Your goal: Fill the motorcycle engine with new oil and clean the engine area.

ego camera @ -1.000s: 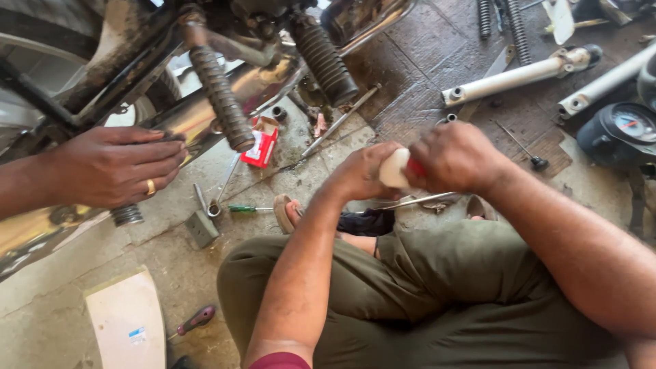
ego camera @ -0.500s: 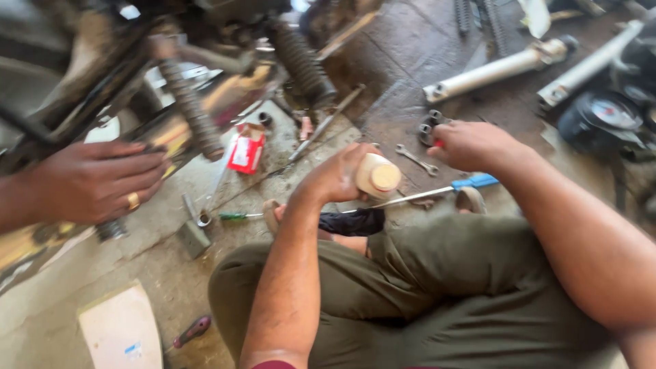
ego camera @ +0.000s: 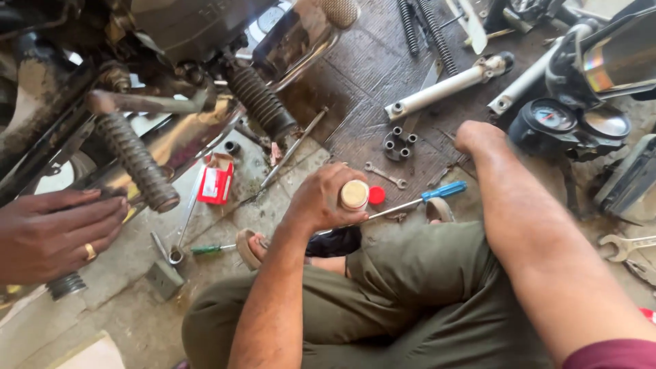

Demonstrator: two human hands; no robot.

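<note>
My left hand (ego camera: pixel 320 199) grips a small cream-coloured bottle (ego camera: pixel 354 195), upright, its top uncovered. A red cap (ego camera: pixel 376 196) lies on the floor just right of the bottle. My right hand (ego camera: pixel 478 137) reaches out over the dark floor mat, beside a cluster of sockets (ego camera: pixel 399 142) and above a small spanner (ego camera: pixel 384 175). Its fingers curl away from the camera and are hidden. A blue-handled screwdriver (ego camera: pixel 437 194) lies between my two hands. I sit cross-legged in olive trousers (ego camera: pixel 424 294).
Another person's hand (ego camera: pixel 55 232) with a ring rests on the motorcycle's chrome exhaust (ego camera: pixel 171 147) at left. Shock absorbers (ego camera: pixel 137 160), a red box (ego camera: pixel 216 183), a green-handled screwdriver (ego camera: pixel 208 249), fork tubes (ego camera: pixel 444 85), a speedometer (ego camera: pixel 550 116) and an open spanner (ego camera: pixel 625 244) lie around.
My right hand left the bottle and moved away to the right and farther out. The red cap now lies on the floor. The view tilted toward the parts at right.
</note>
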